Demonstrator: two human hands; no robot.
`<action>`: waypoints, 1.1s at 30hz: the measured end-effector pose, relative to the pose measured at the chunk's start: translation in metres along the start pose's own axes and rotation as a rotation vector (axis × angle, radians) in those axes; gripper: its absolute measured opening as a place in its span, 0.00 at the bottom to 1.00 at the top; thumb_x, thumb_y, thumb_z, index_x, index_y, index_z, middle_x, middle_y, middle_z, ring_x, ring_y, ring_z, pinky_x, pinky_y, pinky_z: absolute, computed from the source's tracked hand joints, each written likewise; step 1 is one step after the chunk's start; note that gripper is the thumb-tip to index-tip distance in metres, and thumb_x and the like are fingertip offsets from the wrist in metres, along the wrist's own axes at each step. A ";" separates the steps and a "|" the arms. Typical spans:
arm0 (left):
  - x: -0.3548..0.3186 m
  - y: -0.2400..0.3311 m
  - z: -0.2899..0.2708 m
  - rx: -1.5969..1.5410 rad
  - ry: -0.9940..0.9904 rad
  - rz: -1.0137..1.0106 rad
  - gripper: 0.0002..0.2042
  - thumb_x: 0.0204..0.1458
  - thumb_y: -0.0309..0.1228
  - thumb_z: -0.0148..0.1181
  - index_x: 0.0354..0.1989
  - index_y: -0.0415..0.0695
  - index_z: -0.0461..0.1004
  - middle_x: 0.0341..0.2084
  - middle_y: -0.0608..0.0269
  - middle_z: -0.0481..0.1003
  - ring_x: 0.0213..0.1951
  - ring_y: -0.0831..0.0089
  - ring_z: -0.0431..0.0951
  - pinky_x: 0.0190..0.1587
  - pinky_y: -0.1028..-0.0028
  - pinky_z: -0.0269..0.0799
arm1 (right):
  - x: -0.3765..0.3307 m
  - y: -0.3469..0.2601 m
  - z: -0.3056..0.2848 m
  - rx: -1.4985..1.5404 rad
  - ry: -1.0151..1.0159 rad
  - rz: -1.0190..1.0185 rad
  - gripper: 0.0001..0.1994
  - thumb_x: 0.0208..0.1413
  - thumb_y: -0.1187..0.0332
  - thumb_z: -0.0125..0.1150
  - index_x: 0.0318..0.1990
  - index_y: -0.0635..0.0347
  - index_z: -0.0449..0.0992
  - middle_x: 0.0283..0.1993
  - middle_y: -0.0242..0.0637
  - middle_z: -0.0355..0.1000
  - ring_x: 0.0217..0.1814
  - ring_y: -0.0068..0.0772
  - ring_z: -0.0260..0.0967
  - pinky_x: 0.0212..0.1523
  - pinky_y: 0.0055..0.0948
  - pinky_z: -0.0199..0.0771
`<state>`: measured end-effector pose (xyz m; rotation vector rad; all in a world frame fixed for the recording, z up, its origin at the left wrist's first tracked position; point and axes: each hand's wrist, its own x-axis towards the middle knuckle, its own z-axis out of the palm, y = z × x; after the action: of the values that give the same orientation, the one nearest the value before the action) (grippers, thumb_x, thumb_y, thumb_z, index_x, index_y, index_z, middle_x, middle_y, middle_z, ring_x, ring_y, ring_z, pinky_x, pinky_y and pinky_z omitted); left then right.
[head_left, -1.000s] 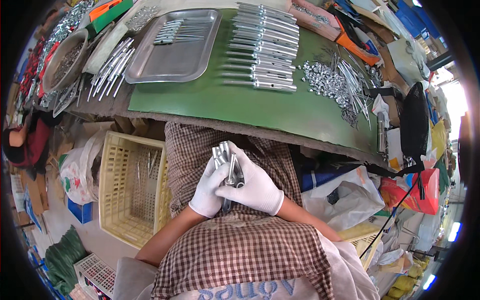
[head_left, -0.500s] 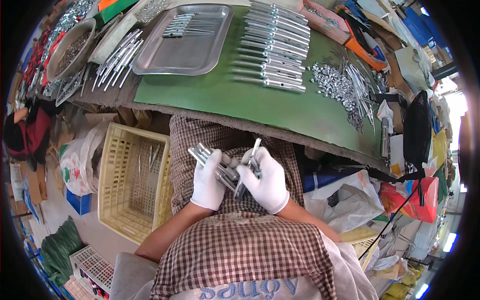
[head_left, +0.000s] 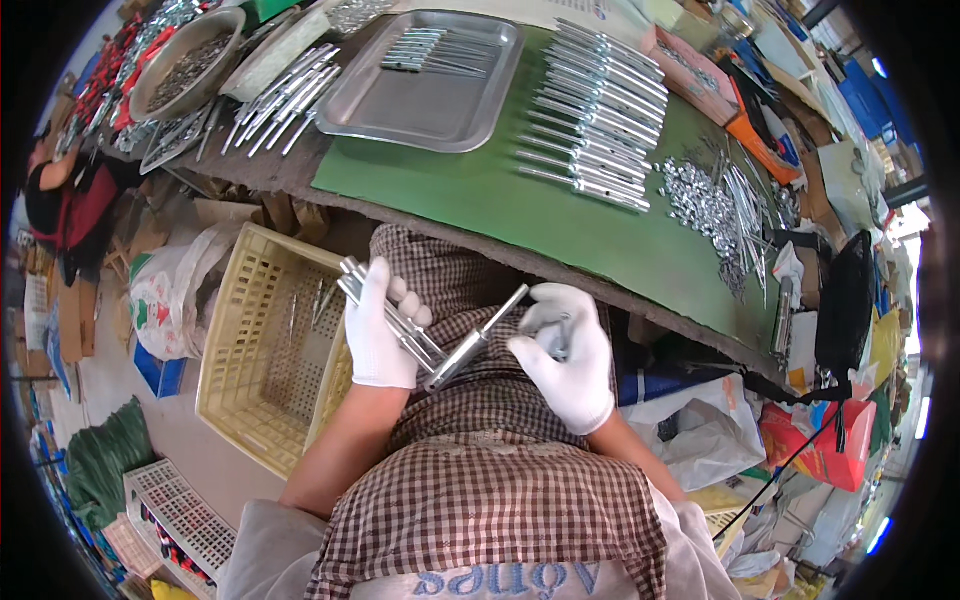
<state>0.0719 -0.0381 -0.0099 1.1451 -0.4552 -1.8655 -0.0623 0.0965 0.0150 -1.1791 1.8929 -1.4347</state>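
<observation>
My left hand (head_left: 378,330), in a white glove, is closed around several shiny metal tubes (head_left: 412,342), held slanting above my lap. Another metal tube with a thinner rod end (head_left: 470,347) lies slantwise between my hands; its lower end meets the ends of the held tubes. What supports it is hard to tell. My right hand (head_left: 572,360), also gloved, is beside that tube, thumb and fingertips apart from it. Its fingers are curled over small shiny metal parts (head_left: 561,345), partly hidden in the palm.
On the green tabletop (head_left: 430,190) lie a row of rod-ended tubes (head_left: 600,115), a pile of small metal parts (head_left: 700,195), thin rods (head_left: 745,215) and a metal tray (head_left: 410,135). A yellow plastic crate (head_left: 225,385) stands left of my lap. A co-worker (head_left: 75,205) is at far left.
My hands have moved apart, the right one rightward off the slanting tube it gripped. That tube now shows between the hands. The view has shifted, so the table appears further right.
</observation>
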 end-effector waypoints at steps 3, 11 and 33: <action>0.006 0.018 0.002 -0.041 0.022 0.078 0.12 0.56 0.40 0.59 0.28 0.50 0.65 0.20 0.74 0.63 0.19 0.81 0.61 0.21 0.78 0.60 | 0.023 -0.027 -0.002 -0.458 -0.186 -0.624 0.22 0.43 0.66 0.67 0.49 0.48 0.72 0.35 0.37 0.71 0.22 0.31 0.70 0.23 0.27 0.74; 0.003 0.039 -0.001 -0.247 -0.079 -0.056 0.14 0.54 0.44 0.61 0.36 0.49 0.68 0.20 0.71 0.66 0.19 0.79 0.66 0.21 0.77 0.65 | 0.045 -0.048 0.040 -0.821 -0.561 -0.839 0.10 0.51 0.64 0.53 0.43 0.44 0.69 0.24 0.35 0.61 0.17 0.33 0.70 0.12 0.33 0.69; 0.039 0.124 0.023 -0.521 -0.193 0.237 0.11 0.55 0.36 0.59 0.27 0.54 0.61 0.14 0.74 0.60 0.13 0.80 0.55 0.15 0.77 0.51 | 0.069 -0.073 0.079 0.844 -0.711 0.466 0.06 0.56 0.71 0.55 0.39 0.60 0.68 0.27 0.33 0.70 0.23 0.20 0.67 0.23 0.22 0.67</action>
<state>0.1050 -0.1418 0.0649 0.5431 -0.1796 -1.7486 -0.0106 -0.0089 0.0658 -0.6271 0.8336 -1.1302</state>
